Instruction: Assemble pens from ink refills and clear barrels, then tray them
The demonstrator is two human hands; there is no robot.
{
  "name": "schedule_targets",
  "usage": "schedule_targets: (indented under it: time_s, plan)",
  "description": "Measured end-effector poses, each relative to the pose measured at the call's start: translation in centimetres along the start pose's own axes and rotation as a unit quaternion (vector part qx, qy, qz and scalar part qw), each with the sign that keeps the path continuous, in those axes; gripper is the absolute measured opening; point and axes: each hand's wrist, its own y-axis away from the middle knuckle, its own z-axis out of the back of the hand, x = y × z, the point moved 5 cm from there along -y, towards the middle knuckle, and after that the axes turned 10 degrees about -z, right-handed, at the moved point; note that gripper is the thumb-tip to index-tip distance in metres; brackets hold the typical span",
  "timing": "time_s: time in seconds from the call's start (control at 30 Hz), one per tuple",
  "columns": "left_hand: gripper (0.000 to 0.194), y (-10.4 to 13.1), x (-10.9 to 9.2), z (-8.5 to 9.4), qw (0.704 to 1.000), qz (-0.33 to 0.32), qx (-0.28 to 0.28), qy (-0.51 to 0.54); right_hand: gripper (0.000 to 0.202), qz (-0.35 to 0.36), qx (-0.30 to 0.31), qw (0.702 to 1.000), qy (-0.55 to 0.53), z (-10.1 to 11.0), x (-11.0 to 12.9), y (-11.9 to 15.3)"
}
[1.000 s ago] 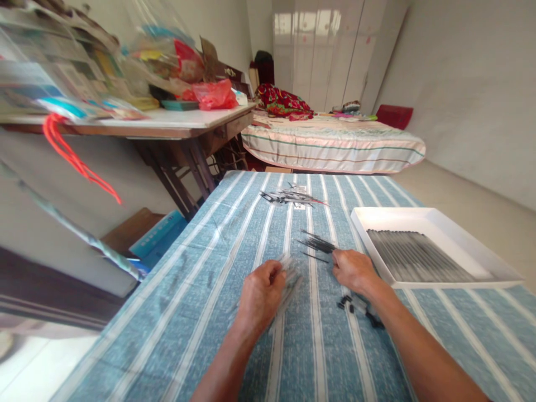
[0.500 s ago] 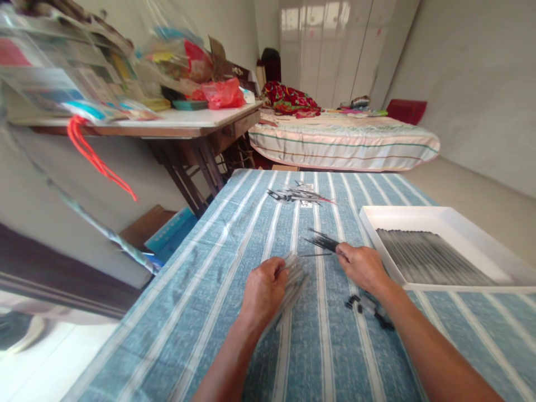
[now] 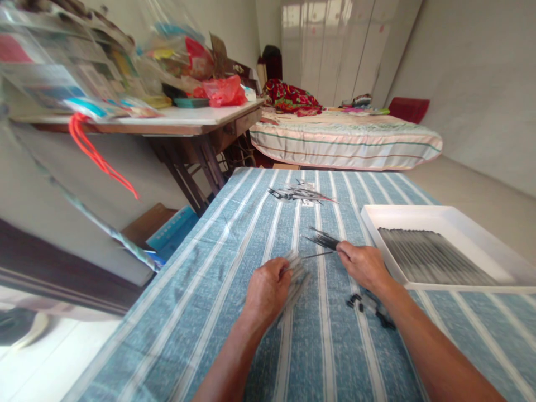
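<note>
My left hand (image 3: 270, 287) is closed around a bundle of translucent, greyish thin tubes or sleeves (image 3: 298, 279), blurred at their ends. Between the fingers of my right hand (image 3: 363, 265) is a bunch of thin black sticks (image 3: 324, 240), fanned toward the upper left. One black stick (image 3: 317, 255) sticks out lower and reaches across to the upper end of the translucent bundle; whether its tip is inside cannot be made out. Beside my right forearm lie small black and clear pieces (image 3: 368, 307), partly hidden by the arm.
A white tray (image 3: 412, 211) at right holds a row of dark grey rods (image 3: 431, 257). Farther back on the striped tablecloth (image 3: 234, 234) lies a loose pile of thin black and clear pieces (image 3: 301, 194). A cluttered side table (image 3: 188, 120) stands left, a bed (image 3: 347, 139) behind.
The view has shifted slightly. Both hands keep their grips and stay nearly in place; the single black stick between them now slants a little more.
</note>
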Motion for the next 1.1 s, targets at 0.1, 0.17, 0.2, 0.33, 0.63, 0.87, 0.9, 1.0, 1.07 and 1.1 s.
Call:
schedule_targets:
  time_s: [0.1,0.17,0.2,0.33,0.63,0.87,0.9,1.0,1.07,1.1]
  plan:
    - [0.013,0.0,-0.2,-0.2,1.000,-0.012,0.013,0.018,0.023,0.021,-0.028,0.999,-0.024,0.1,0.0,0.1]
    - [0.013,0.0,-0.5,-0.4,0.999,-0.019,0.026,0.041,0.023,0.037,-0.051,0.997,-0.049,0.3,0.1,0.2]
    - [0.012,0.1,-0.6,-0.5,0.998,-0.020,0.032,0.056,0.023,0.048,-0.064,0.995,-0.062,0.4,0.2,0.3]
    - [0.012,0.2,-1.0,-0.8,0.991,-0.015,0.038,0.125,0.023,0.110,-0.102,0.981,-0.119,1.1,1.7,0.9]
    - [0.011,0.2,-0.7,-0.4,0.933,0.051,-0.095,0.344,0.018,0.052,0.089,0.934,-0.342,5.0,1.9,0.5]
    - [0.018,0.2,-0.9,0.4,0.862,0.067,-0.172,0.471,0.005,0.092,0.376,0.892,-0.236,3.0,1.2,2.0]
    - [0.018,0.2,-0.9,0.4,0.862,0.067,-0.171,0.472,0.005,0.095,0.368,0.902,-0.204,2.6,1.3,2.2]
    - [0.020,0.2,-0.9,0.1,0.864,0.070,-0.162,0.471,0.008,0.096,0.341,0.925,-0.135,1.6,2.0,2.6]
    - [0.020,0.2,-1.1,0.0,0.869,0.068,-0.148,0.468,0.014,0.097,0.332,0.930,-0.123,1.3,2.3,2.7]
    - [0.020,0.2,-1.2,-0.1,0.872,0.068,-0.141,0.464,0.016,0.099,0.330,0.929,-0.133,1.3,2.4,2.7]
